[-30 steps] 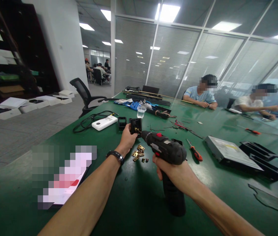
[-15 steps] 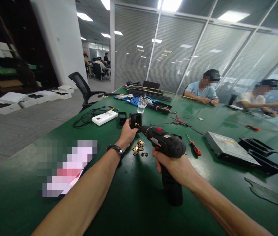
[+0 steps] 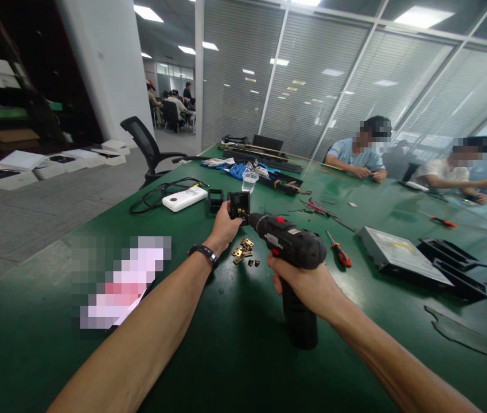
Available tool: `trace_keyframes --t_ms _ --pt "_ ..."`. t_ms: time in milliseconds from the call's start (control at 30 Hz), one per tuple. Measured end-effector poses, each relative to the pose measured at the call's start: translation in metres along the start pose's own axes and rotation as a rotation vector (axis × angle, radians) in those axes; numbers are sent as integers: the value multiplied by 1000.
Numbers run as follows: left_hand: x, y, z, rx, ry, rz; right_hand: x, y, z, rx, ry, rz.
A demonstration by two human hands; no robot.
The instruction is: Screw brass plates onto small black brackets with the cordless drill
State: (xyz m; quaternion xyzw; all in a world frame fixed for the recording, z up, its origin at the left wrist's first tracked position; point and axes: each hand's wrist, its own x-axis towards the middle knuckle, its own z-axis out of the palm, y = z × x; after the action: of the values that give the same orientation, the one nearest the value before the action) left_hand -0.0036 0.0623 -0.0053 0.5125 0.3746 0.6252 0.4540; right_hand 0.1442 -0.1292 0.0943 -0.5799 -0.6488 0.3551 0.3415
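My left hand (image 3: 225, 227), with a dark wristband, grips a small black box-shaped part (image 3: 240, 203) standing on the green table (image 3: 234, 350). My right hand (image 3: 301, 281) is wrapped round the handle of a black cordless drill (image 3: 288, 248). The drill's tip touches the black part. A little heap of brass hinges and screws (image 3: 244, 252) lies on the table just below the drill's nose. A second small black part (image 3: 215, 199) stands to the left of the held one.
A red-handled screwdriver (image 3: 338, 254), a flat grey metal drive (image 3: 402, 263) and black trays (image 3: 450, 258) lie to the right. A white device with a black cable (image 3: 184, 198) and a plastic cup (image 3: 249, 180) sit further back. Two people sit at the far side. An office chair (image 3: 148, 150) stands left.
The view has shifted slightly, and both hands, the drill and the black part have kept their hold and position relative to one another.
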Motion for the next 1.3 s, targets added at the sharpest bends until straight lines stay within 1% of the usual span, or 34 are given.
trace_keyframes --t_ms 200,400,567,733,933,1133,1300 --pt "-1 0 0 9 0 17 1 -1 0 2 -1 -13" --pt "-2 3 0 8 1 4 0 2 0 36 -12 -6" --pt "-3 4 0 21 8 4 0 2 -1 9 -15 -6" --pt "-3 3 0 -8 -3 9 1 1 -1 14 -9 -21" --pt "-1 2 0 43 7 30 0 1 -1 -16 -20 -30" --pt "-1 1 -1 15 -9 29 1 4 -1 -13 -10 -37" --pt "0 -1 -1 18 1 13 1 3 -1 1 -26 -35"
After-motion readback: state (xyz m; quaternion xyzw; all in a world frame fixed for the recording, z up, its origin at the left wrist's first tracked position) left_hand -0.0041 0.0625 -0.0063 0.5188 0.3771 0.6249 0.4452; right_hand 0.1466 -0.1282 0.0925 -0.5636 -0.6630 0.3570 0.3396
